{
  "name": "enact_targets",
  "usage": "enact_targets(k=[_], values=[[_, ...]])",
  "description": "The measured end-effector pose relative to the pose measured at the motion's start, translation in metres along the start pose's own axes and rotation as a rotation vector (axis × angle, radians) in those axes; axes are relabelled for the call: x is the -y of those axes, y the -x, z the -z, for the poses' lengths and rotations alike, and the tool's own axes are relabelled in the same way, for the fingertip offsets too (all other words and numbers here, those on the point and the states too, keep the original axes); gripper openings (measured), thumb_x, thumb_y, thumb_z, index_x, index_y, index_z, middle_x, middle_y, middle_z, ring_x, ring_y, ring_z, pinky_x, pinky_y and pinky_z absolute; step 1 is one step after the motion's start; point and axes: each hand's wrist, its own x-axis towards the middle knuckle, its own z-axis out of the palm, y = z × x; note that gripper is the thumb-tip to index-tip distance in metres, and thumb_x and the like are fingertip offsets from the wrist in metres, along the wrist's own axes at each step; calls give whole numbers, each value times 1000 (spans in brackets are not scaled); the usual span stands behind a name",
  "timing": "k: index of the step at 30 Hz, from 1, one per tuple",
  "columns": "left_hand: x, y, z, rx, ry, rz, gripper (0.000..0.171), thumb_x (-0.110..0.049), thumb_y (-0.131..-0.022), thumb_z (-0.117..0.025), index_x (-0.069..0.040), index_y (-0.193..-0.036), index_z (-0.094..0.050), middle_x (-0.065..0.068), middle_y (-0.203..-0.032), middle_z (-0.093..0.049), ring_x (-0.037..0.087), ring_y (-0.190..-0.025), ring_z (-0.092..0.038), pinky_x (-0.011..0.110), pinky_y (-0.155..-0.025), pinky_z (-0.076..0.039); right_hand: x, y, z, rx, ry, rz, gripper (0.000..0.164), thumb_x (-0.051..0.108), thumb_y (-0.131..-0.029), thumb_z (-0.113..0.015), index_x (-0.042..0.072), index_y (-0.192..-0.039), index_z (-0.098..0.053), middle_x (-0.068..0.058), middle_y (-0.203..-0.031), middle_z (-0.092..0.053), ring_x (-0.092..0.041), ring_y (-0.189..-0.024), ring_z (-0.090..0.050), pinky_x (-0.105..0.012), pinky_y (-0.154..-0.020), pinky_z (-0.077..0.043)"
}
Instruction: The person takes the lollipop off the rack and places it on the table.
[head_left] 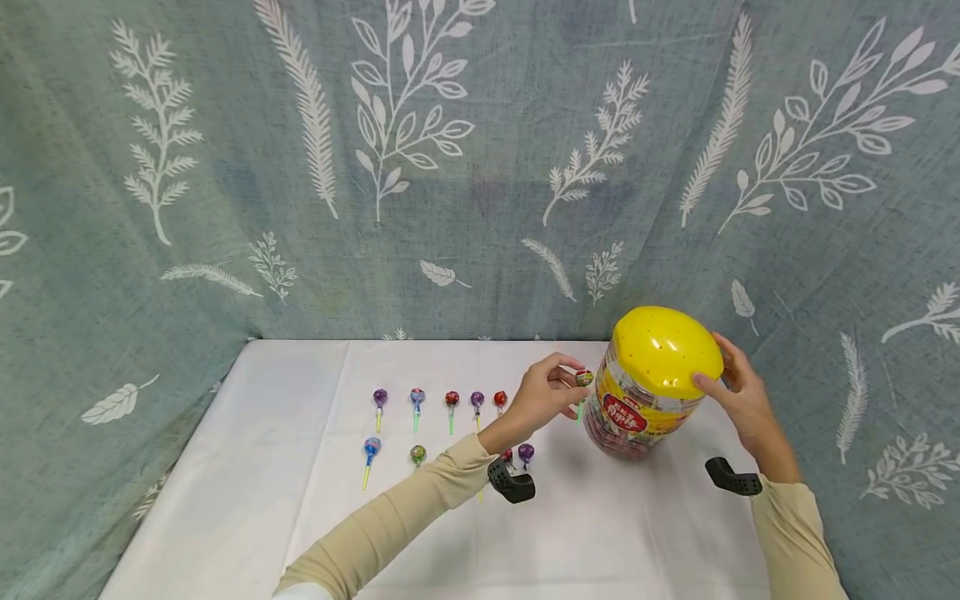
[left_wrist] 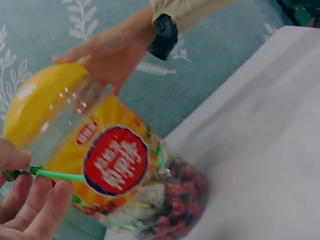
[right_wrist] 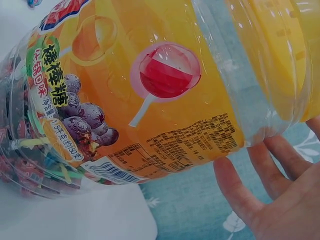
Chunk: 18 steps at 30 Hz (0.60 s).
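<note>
My left hand (head_left: 542, 392) pinches a lollipop (head_left: 584, 378) with a green stick beside the jar's left side. In the left wrist view its dark green wrapped head sits between thumb and fingers, and the stick (left_wrist: 60, 175) points across the label. A large clear plastic jar (head_left: 626, 417) with a yellow lid (head_left: 667, 350) stands at the table's right. My right hand (head_left: 738, 400) holds the jar near the top, thumb on the lid and fingers on the far right side. Wrapped candies show through the jar's lower part (left_wrist: 180, 205).
Left of the jar, several wrapped lollipops lie in two rows on the white-covered table (head_left: 300, 400), among them a purple one (head_left: 380, 396) and a blue one (head_left: 372, 447). My left forearm hides part of the front row. A leaf-patterned grey-green curtain (head_left: 480, 208) hangs behind.
</note>
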Motion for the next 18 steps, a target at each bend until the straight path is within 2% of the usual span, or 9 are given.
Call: enact_targets(k=[5,8,12,14,18], values=[[16,1,3,-31,4,24,30,-4,-83,-70,-4,-112,-58,10,-85,-58,44,-80,-61,42,-61,-57,0,-1,0,-4,2,6,74,21,-94,-60,26,-152,-16,-8,-132,-38,-19,-122,-34,-69,-98,-23],[26,2,6,-59,7,43,30,-3,-83,-70,-4,-111,-59,9,-83,-59,39,-75,-63,39,-58,-57,-1,-1,0,-4,-3,1,74,21,-94,-60,26,-152,-15,-8,-132,-38,-15,-120,-34,-69,-99,-23],[39,2,9,-88,12,74,30,-2,-82,-70,-4,-109,-59,9,-81,-60,28,-67,-64,37,-56,-57,0,1,0,-9,-13,-13,74,21,-94,-59,26,-153,-15,-11,-134,-36,-20,-122,-33,-69,-100,-22],[45,1,11,-103,13,83,29,-1,-81,-70,-4,-108,-59,9,-80,-60,28,-66,-64,38,-56,-57,0,1,0,-14,-17,-15,74,22,-94,-59,25,-153,-14,-13,-136,-35,-25,-125,-31,-69,-101,-21],[54,3,17,-138,4,90,30,0,-81,-70,0,-108,-58,11,-80,-58,43,-73,-62,44,-58,-57,1,0,-3,-16,-29,-14,75,22,-94,-60,24,-153,-14,-17,-139,-32,-31,-128,-28,-69,-102,-18]])
